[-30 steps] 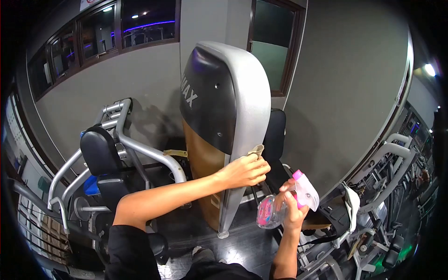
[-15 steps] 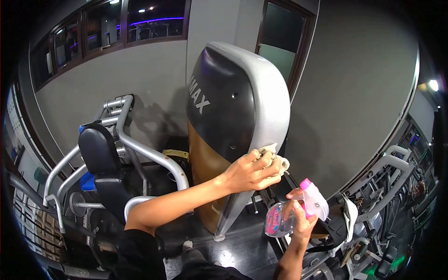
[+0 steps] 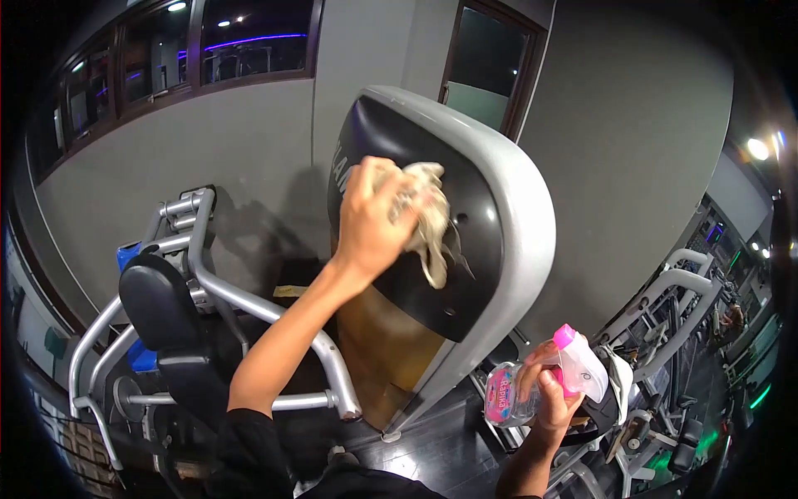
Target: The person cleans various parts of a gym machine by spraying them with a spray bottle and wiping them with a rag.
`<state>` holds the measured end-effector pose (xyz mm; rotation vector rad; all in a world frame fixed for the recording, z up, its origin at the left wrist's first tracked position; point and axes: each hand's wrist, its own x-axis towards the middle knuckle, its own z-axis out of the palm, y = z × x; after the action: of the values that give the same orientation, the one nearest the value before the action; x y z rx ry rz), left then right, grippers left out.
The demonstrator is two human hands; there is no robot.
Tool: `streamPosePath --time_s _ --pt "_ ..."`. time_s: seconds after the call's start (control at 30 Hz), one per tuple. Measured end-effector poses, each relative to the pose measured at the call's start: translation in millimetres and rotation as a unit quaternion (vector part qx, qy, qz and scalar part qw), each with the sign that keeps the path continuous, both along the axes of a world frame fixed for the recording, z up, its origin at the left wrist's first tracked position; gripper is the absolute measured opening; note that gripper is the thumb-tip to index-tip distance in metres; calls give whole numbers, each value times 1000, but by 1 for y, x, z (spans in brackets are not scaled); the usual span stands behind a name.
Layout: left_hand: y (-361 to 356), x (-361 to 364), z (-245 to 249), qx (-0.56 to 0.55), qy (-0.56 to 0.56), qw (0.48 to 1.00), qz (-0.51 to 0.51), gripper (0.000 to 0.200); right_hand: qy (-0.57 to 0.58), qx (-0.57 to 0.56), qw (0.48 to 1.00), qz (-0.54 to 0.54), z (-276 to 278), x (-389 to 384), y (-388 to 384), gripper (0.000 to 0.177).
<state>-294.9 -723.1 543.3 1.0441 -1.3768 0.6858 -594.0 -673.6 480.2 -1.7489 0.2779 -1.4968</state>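
Head view is showing the left hand (image 3: pixel 370 220) clenching a pale cloth (image 3: pixel 428 218) and pressing it high on the weight machine's dark panel (image 3: pixel 470 258), having climbed from the silver edge a moment ago, so the wiping is reaching the upper face. The right hand (image 3: pixel 553 403) is gripping a pink-topped spray bottle (image 3: pixel 532 384) low, well apart from the panel.

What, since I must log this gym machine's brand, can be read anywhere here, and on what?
White letters on the machine's dark cover: mostly hidden behind the left hand and cloth, unreadable.
Pink label on the spray bottle in the right hand: too blurred to read.
No other text is legible.
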Motion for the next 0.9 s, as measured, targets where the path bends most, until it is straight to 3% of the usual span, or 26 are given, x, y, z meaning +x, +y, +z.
streamPosePath --time_s 0.07,0.13,0.27,0.4,0.6,0.7,0.8,0.9 --pt "-12 15 1 57 117 988 -86 21 -1 2 1000 -2 5 12 2 39" --pt "-13 11 -12 5 57 996 -62 23 -15 20 1000 4 7 24 4 37" --pt "3 -2 -22 -49 -90 986 -131 26 0 91 996 10 5 49 3 32" --pt "-8 15 -5 -36 -109 982 -149 25 48 119 990 -55 9 73 4 32" --pt "-34 32 15 -27 -25 985 -166 22 7 159 986 -56 5 82 5 31" --pt "-41 41 19 -23 -10 993 -114 22 -3 157 987 -40 -1 76 2 31" --pt "-60 59 24 -3 72 992 -104 22 -4 158 987 -23 0 74 3 30" --pt "-53 49 21 0 65 990 -122 19 2 166 986 -13 4 74 2 28"
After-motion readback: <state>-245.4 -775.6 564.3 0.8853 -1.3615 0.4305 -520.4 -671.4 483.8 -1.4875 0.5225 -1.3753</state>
